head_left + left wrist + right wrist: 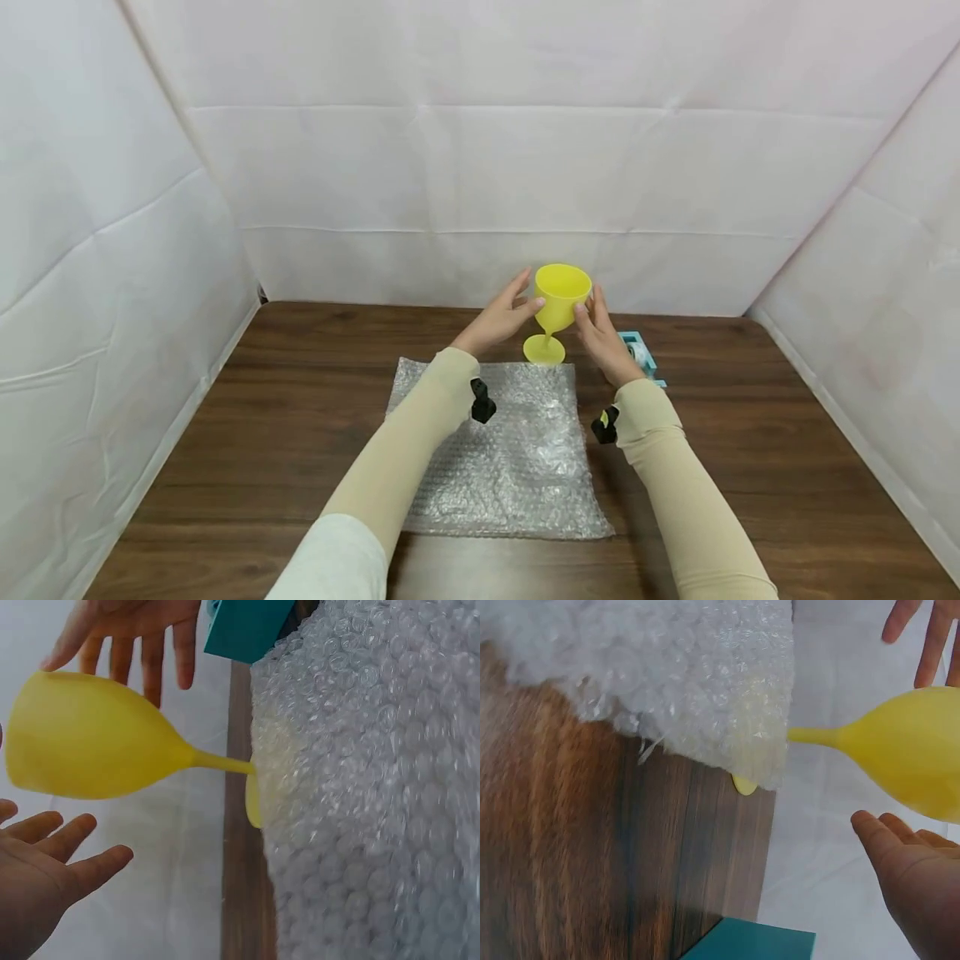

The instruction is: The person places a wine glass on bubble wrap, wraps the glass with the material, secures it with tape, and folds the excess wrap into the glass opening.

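Note:
A yellow plastic goblet (558, 310) stands upright on the wooden table, its foot just behind a sheet of bubble wrap (517, 458). To its left is my left hand (498, 323), fingers extended; a gap separates it from the bowl in the left wrist view. My right hand (602, 340) is on the other side, fingers straight and spread, its thumb at or very near the bowl. In the right wrist view, part of the goblet's foot (745, 784) shows below the bubble wrap's edge, and the rest appears blurred through the plastic.
A teal tape dispenser (649, 364) sits behind my right hand, partly hidden by it. The dark wooden table (300, 433) stretches to both sides. White cloth walls (495, 183) enclose the table at the back, left and right.

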Motion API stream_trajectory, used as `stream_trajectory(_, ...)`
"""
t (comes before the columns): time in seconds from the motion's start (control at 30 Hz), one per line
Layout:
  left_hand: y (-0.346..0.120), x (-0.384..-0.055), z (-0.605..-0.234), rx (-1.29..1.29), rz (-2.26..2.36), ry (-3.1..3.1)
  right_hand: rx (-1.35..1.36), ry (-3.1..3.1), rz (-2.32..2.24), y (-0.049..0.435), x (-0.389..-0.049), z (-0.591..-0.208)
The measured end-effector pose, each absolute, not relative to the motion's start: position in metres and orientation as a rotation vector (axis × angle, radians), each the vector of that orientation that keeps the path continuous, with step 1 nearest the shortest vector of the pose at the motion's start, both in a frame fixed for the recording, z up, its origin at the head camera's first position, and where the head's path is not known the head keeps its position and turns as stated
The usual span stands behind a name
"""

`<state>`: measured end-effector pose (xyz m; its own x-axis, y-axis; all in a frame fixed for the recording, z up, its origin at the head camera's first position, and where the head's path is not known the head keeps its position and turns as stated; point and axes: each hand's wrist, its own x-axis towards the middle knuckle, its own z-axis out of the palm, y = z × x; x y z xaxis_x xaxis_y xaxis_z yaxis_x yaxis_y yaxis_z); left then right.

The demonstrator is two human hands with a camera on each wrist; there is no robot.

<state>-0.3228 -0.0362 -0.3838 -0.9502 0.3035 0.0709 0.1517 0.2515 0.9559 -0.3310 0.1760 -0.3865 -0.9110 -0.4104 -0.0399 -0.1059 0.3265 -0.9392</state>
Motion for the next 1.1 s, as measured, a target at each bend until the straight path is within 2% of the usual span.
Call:
stream_trajectory(0.5, -0.023, -0.328, -0.398, 0.385, 1.913, 2.424, -0.585, 2.255, -1.778, 0.165, -0.332, -0.388)
stream_trajectory(1.1, -0.045, -0.310, -0.346, 0.522, 2.002, 2.546, -0.803, 2.364, -1.827, 0.140, -0.312, -0.334)
